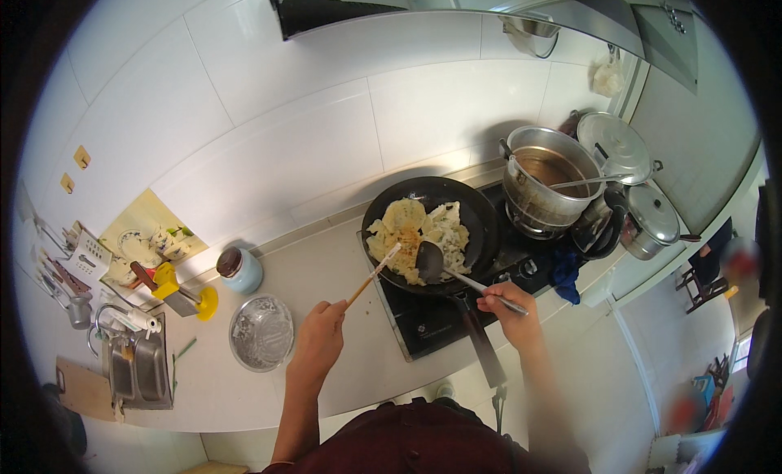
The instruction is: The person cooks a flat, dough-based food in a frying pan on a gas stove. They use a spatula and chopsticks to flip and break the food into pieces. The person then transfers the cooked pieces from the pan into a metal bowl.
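Observation:
A black frying pan (484,229) stands on the left part of the gas stove, its long handle (482,346) pointing towards me. Pale, partly browned pieces of egg-like pancake (405,217) with green flecks lie in it. My left hand (322,333) holds wooden chopsticks (365,286), their whitish tips over the pan's left side. My right hand (510,312) grips the metal handle of a spatula or ladle (430,262), whose dark head rests on or just above the food.
Right of the pan stands a large metal pot (544,205) with brown liquid and a utensil. Lidded pots (652,220) and a blue cloth (565,275) are beyond. On the counter's left are a floury bowl (261,333), a jar (239,270), a grater (177,294) and a sink (149,376).

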Motion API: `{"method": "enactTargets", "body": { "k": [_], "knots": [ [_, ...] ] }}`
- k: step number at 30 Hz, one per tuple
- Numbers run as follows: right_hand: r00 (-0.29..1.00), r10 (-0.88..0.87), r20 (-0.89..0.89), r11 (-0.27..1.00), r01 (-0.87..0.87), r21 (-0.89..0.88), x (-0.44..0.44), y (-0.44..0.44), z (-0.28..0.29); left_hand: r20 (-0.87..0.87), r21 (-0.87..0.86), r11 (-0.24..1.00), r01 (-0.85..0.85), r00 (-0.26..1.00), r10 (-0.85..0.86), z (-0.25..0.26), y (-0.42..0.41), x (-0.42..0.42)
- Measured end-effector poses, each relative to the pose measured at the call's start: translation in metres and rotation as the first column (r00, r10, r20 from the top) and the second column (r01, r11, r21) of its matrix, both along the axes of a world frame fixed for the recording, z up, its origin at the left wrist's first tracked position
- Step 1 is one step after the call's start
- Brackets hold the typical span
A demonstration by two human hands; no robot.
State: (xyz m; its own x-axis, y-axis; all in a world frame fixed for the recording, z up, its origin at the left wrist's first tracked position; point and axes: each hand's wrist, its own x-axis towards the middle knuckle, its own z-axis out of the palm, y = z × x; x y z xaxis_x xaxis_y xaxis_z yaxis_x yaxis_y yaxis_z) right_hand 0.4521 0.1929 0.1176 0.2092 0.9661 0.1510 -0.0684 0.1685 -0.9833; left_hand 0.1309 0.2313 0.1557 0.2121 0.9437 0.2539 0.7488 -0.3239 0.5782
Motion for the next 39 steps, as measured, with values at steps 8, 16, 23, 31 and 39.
{"method": "enactTargets", "body": {
  "k": [8, 16, 23, 31, 39],
  "knots": [
    [0.993, 0.021, -0.115, 0.999, -0.024, -0.027, 0.007, 0.003, 0.003, -0.009, 0.001, 1.0, 0.028, 1.0, -0.028, 0.001, 0.003, -0.002],
    [0.987, 0.072, -0.146, 0.997, -0.077, -0.03, -0.008, 0.005, 0.005, 0.005, 0.015, 0.999, 0.032, 0.999, -0.032, 0.0, 0.003, -0.002],
    [0.997, -0.018, -0.073, 0.998, 0.014, -0.063, -0.002, -0.004, 0.005, -0.001, -0.01, 1.0, -0.002, 1.0, 0.002, 0.004, 0.0, -0.004],
    [0.998, 0.005, 0.062, 0.982, 0.007, -0.189, 0.013, -0.008, 0.006, -0.032, 0.049, 0.997, 0.054, 0.998, -0.053, 0.005, 0.012, -0.001],
    [0.996, -0.075, -0.036, 0.99, 0.07, -0.126, 0.014, -0.008, 0.028, -0.136, 0.087, 0.988, 0.129, 0.984, -0.116, 0.026, 0.04, 0.012]
  ]
}}
